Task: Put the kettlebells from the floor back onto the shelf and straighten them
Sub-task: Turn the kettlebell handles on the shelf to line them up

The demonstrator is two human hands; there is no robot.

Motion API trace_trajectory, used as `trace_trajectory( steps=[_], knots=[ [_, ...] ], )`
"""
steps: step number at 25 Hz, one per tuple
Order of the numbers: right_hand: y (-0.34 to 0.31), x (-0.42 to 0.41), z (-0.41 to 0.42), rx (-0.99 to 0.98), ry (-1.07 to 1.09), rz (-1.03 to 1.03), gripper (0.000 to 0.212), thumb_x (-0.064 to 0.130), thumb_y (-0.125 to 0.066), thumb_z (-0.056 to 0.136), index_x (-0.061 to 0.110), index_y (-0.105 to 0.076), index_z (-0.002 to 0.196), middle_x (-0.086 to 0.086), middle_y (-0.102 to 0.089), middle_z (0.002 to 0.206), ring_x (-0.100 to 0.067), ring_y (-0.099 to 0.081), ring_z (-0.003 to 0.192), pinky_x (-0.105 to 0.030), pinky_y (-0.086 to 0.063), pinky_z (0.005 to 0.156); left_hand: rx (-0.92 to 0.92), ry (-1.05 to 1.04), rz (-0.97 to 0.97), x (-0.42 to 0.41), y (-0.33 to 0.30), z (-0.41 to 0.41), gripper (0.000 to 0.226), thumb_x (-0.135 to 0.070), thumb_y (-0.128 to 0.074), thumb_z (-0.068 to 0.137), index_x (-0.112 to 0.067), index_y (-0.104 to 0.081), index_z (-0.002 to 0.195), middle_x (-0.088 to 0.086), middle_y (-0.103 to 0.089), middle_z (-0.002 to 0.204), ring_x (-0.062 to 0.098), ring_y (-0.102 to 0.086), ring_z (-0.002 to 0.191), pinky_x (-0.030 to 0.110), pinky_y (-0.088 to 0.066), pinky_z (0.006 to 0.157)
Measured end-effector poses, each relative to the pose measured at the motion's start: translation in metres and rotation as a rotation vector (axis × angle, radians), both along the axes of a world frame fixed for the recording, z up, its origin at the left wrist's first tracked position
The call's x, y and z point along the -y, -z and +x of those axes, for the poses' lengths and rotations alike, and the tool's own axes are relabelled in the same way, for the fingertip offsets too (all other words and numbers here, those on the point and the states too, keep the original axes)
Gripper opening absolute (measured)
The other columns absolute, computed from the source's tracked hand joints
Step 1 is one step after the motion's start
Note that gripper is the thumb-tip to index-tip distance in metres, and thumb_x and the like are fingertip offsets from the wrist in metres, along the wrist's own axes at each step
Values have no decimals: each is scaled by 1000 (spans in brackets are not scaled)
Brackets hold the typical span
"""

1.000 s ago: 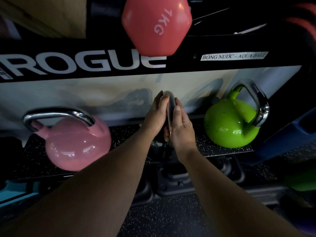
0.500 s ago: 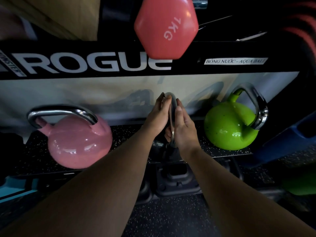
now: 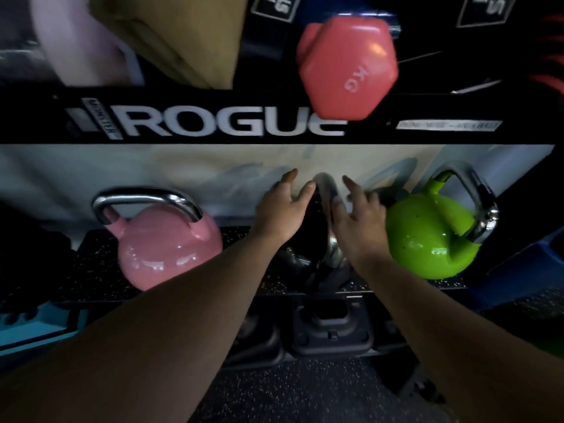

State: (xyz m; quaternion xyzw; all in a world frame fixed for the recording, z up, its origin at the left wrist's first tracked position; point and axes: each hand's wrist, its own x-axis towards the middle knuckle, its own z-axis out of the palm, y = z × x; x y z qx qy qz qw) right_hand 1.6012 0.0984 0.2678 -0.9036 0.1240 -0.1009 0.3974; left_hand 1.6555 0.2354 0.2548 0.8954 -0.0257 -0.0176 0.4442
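Note:
A black kettlebell point(image 3: 317, 254) with a chrome handle stands in the middle of the speckled shelf point(image 3: 91, 276), its handle edge-on to me. My left hand point(image 3: 282, 209) is just left of that handle, fingers spread, one fingertip near the chrome. My right hand point(image 3: 357, 221) is just right of it, fingers apart, off the handle. A pink kettlebell point(image 3: 168, 248) sits on the shelf to the left, handle crosswise. A green kettlebell point(image 3: 427, 239) sits on the right, its handle turned toward the right.
A black rack beam point(image 3: 213, 123) lettered ROGUE runs above the shelf. A red 1 kg dumbbell point(image 3: 348, 68) sticks out over the beam. Black weights point(image 3: 329, 331) lie under the shelf front, above speckled floor point(image 3: 305, 389). Blue items point(image 3: 518, 270) stand at right.
Both hands were pressed flat around the black kettlebell's handle; now they have opened and come apart to either side of it. The view has shifted so the shelf sits lower.

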Motion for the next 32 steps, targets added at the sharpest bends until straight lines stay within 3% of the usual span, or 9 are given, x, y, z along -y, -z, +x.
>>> trace_trajectory(
  steps=[3, 5, 8, 13, 19, 22, 25, 29, 32],
  knots=[
    [-16, -26, -3, 224, -204, -346, 54, 25, -55, 94, 20, -43, 146, -16, -51, 128, -35, -40, 122, -48, -35, 105, 305, -98, 304, -49, -15, -12, 50, -48, -43, 102, -23, -54, 143, 2, -56, 148, 25, -43, 143, 56, -5, 124],
    [-16, -62, 4, 180, -318, -361, 56, 27, -54, 94, 21, -40, 148, -17, -51, 130, -36, -40, 125, -48, -35, 107, 377, -211, 442, -95, -20, -14, 52, -48, -42, 100, -22, -55, 143, 4, -51, 153, 27, -35, 148, 59, 4, 122],
    [-18, -134, 14, -5, -348, -230, 56, 37, -51, 97, 26, -36, 150, -18, -43, 143, -37, -35, 134, -50, -33, 111, 274, -450, 504, -176, -25, -16, 65, -55, -42, 96, -21, -43, 151, 10, -34, 162, 35, -17, 154, 65, 0, 119],
    [-19, -241, 32, -114, -445, -122, 57, 55, -43, 97, 30, -37, 148, -17, -46, 139, -36, -42, 131, -48, -38, 108, -49, -640, 97, -269, -14, -33, 89, -67, -49, 91, -23, -14, 160, 13, -10, 168, 42, -8, 153, 67, -14, 118],
    [-10, -283, 41, -138, -276, -146, 48, 59, -48, 92, 20, -57, 119, -18, -56, 117, -37, -49, 112, -43, -42, 92, -252, -419, -410, -265, 5, -48, 106, -82, -43, 82, -30, 6, 160, 13, -8, 168, 41, -37, 144, 45, -38, 109],
    [-13, -293, 35, -142, -195, -84, 48, 56, -48, 94, 17, -58, 119, -18, -56, 116, -37, -49, 111, -42, -43, 91, -298, -440, -476, -261, 4, -27, 95, -79, -33, 89, -31, 10, 159, 13, 1, 169, 40, -22, 151, 56, -28, 119],
    [-13, -303, 16, -151, -191, -34, 41, 53, -42, 98, 22, -57, 122, -14, -62, 115, -35, -54, 111, -48, -48, 91, -266, -303, -463, -288, 8, 6, 86, -67, -33, 97, -25, 6, 161, 11, -7, 170, 34, -18, 154, 49, -21, 120],
    [-10, -297, 8, -166, -151, 452, 32, 56, -52, 93, 30, -70, 97, 2, -73, 85, -20, -68, 82, -39, -54, 77, -256, -265, -420, -282, 11, -15, 107, -90, -24, 75, -32, 2, 160, 10, -16, 168, 34, -28, 150, 56, -29, 118],
    [-1, -313, 0, -106, -50, 612, 36, 53, -47, 96, 28, -73, 98, 1, -72, 81, -21, -66, 77, -35, -51, 73, -222, -222, -454, -279, 13, -9, 110, -93, -19, 71, -32, 2, 160, 10, -18, 168, 32, -26, 150, 57, -24, 120]
  ],
)
